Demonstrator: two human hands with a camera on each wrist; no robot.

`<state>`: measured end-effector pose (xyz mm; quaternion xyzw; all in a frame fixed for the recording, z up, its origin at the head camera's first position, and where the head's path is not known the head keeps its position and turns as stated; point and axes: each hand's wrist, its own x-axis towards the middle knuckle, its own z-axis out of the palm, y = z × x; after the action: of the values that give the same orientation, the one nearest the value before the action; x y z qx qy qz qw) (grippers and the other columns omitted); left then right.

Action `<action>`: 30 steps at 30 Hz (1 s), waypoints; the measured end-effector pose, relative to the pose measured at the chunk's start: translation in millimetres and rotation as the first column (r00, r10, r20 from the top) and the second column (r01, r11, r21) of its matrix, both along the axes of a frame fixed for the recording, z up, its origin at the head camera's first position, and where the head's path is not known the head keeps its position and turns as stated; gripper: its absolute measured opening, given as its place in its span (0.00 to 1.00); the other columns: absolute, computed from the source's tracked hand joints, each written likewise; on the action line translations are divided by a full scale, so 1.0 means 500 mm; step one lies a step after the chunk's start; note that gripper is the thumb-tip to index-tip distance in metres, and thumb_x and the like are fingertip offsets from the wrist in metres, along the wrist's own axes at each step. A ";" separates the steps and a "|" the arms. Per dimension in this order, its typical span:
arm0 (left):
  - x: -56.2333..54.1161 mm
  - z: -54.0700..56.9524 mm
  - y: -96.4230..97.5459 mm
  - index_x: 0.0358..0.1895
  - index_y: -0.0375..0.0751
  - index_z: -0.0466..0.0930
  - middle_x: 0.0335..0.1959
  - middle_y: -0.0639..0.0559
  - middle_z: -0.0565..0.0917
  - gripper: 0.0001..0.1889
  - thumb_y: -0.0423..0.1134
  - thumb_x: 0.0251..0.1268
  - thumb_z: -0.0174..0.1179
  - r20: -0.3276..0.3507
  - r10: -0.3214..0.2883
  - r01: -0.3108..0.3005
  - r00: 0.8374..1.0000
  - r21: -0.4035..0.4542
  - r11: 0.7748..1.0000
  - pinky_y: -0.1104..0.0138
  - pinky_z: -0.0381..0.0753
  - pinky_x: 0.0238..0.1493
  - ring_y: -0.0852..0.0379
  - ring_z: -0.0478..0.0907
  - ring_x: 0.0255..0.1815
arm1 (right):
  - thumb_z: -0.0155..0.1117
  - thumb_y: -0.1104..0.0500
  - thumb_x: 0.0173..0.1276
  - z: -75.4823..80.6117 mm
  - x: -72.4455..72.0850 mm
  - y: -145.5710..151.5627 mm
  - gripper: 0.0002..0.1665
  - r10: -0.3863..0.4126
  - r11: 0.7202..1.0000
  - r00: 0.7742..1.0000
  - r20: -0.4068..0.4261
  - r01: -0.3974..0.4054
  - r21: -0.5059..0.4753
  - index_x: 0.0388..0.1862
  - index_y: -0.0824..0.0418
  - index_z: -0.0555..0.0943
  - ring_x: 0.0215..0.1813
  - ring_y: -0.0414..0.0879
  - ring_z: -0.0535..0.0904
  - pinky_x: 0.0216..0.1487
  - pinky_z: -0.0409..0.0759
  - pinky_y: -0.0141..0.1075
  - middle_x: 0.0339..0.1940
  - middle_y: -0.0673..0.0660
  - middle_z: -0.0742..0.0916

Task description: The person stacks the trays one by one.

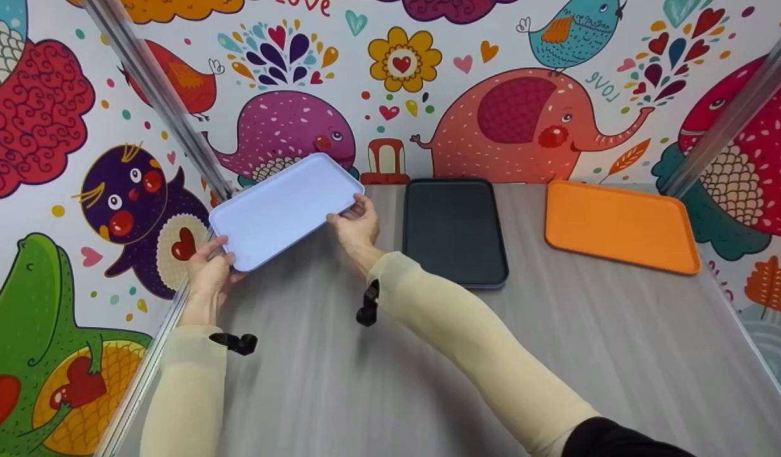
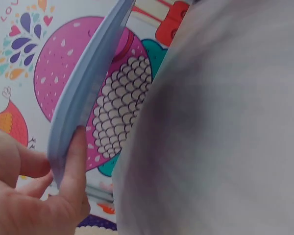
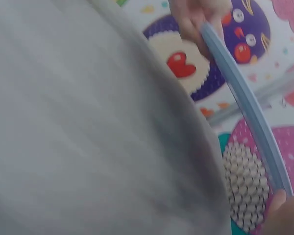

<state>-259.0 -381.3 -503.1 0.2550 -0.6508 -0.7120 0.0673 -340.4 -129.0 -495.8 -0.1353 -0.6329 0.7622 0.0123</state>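
Lavender tray (image 1: 287,212), raised above the grey tabletop (image 1: 295,362) to the left of the dark tray (image 1: 453,231), is pinched at its two near corners by the left hand (image 1: 210,271) and right hand (image 1: 358,230), which should ideally move together to prevent twisting.

Spreads out flat and wide as a grey tabletop (image 1: 308,374) with a streaky wood-grain pattern. Carries a black rectangular tray (image 1: 453,231) with rounded corners and a raised rim, set lengthwise from back to front with its far end by the back edge. Bears, apart to the right, a bright orange rectangular tray (image 1: 622,226) with rounded corners, laid slantwise with its right end nearer the front and close to the right edge. Shows wood grain between the two, with soft shadows farther left.
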 end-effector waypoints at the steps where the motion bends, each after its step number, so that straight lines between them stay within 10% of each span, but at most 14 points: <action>1: 0.001 0.000 0.006 0.89 0.37 0.60 0.88 0.35 0.64 0.36 0.23 0.81 0.47 -0.006 0.003 -0.003 1.000 0.003 1.000 0.73 0.88 0.33 0.66 0.83 0.40 | 0.81 0.73 0.63 -0.001 0.008 -0.009 0.46 -0.003 1.000 1.000 -0.001 0.003 -0.011 0.79 0.57 0.77 0.70 0.57 0.88 0.68 0.91 0.46 0.71 0.63 0.87; 16: 0.009 0.010 0.076 0.91 0.38 0.59 0.90 0.34 0.63 0.36 0.25 0.83 0.47 0.022 -0.014 0.015 1.000 -0.006 1.000 0.71 0.93 0.40 0.54 0.83 0.58 | 0.83 0.76 0.59 -0.016 0.065 -0.047 0.66 -0.079 0.996 0.996 0.050 0.077 0.035 0.91 0.48 0.62 0.66 0.55 0.89 0.64 0.92 0.45 0.72 0.62 0.84; 22: 0.004 0.014 0.091 0.91 0.39 0.58 0.90 0.34 0.64 0.36 0.25 0.83 0.47 0.011 -0.039 0.039 0.999 -0.007 0.999 0.72 0.92 0.39 0.58 0.82 0.53 | 0.78 0.80 0.60 -0.019 0.060 -0.027 0.67 -0.054 0.991 0.997 0.051 0.060 -0.120 0.91 0.45 0.60 0.52 0.52 0.91 0.50 0.95 0.43 0.62 0.63 0.84; 30: -0.004 0.024 0.094 0.91 0.43 0.58 0.93 0.40 0.59 0.35 0.28 0.85 0.49 0.061 -0.111 0.110 0.992 0.020 0.994 0.69 0.93 0.43 0.58 0.82 0.59 | 0.73 0.83 0.62 -0.009 0.056 0.002 0.65 -0.050 0.974 0.995 0.082 0.067 -0.219 0.89 0.43 0.60 0.46 0.52 0.86 0.59 0.95 0.55 0.58 0.62 0.81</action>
<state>-261.1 -334.5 -490.9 0.2410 -0.6597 -0.7118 0.0055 -312.3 -128.1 -500.4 -0.1835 -0.5399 0.8215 -0.0043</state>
